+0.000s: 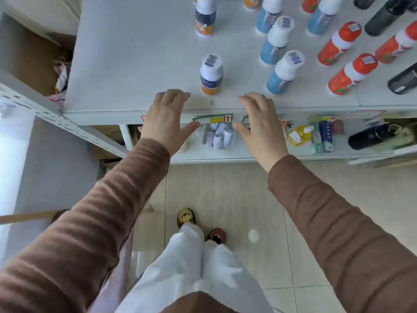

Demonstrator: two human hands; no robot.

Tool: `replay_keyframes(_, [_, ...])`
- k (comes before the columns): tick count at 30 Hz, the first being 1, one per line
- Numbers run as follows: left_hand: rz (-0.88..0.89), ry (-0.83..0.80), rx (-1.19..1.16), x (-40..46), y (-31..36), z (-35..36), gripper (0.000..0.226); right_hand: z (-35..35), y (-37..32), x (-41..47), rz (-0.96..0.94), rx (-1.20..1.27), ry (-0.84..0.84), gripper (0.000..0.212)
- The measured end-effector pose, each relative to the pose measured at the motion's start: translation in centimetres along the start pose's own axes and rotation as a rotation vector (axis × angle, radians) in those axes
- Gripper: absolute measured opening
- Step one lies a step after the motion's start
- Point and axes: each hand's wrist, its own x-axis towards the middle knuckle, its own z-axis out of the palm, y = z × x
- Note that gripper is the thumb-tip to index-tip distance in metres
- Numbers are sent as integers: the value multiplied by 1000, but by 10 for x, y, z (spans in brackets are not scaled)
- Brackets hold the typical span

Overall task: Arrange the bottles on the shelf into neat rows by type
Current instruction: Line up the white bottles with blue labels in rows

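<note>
Both hands hovered spread and empty over the front edge of the white laminate shelf (135, 64), left hand (165, 118) and right hand (259, 123) flanking a small white-capped plastic bottle with an orange base (211, 74) standing just behind that edge. It looked light and smooth (likely slippery), best gripped round its cylindrical body. Blue-labelled bottles (283, 73) and red bottles (352, 74) ran in slanting rows toward the right.

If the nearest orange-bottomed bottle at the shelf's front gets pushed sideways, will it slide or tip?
The orange-bottomed bottle stands tall on a narrow base, so a high push likely tips it. The shelf looks smooth, so a low push probably slides it. Round-bodied, it would likely roll if toppled.
</note>
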Motion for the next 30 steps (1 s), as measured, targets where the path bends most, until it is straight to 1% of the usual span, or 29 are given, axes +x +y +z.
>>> replay_keyframes(4, [40, 33, 65, 7, -6, 25, 66, 25, 12, 6, -73, -67, -7, 58])
replay_keyframes(8, [104, 148, 128, 8, -16, 44, 68, 47, 23, 5, -134, -74, 92, 62])
replay_keyframes(13, [125, 302, 145, 9, -22, 62, 61, 66, 33, 7, -149, -58, 246, 54])
replay_keyframes(17, [134, 371, 161, 10, -22, 66, 57, 73, 36, 9, -151, -71, 325, 47])
replay_keyframes(24, [136, 394, 175, 10, -23, 70, 56, 79, 38, 10, -158, -57, 370, 42])
replay_keyframes(28, [122, 366, 183, 10, -21, 68, 54, 73, 35, 9, -139, -48, 330, 40])
replay_keyframes(30, [102, 321, 181, 8, -18, 63, 53, 67, 31, 8, -119, -46, 283, 39])
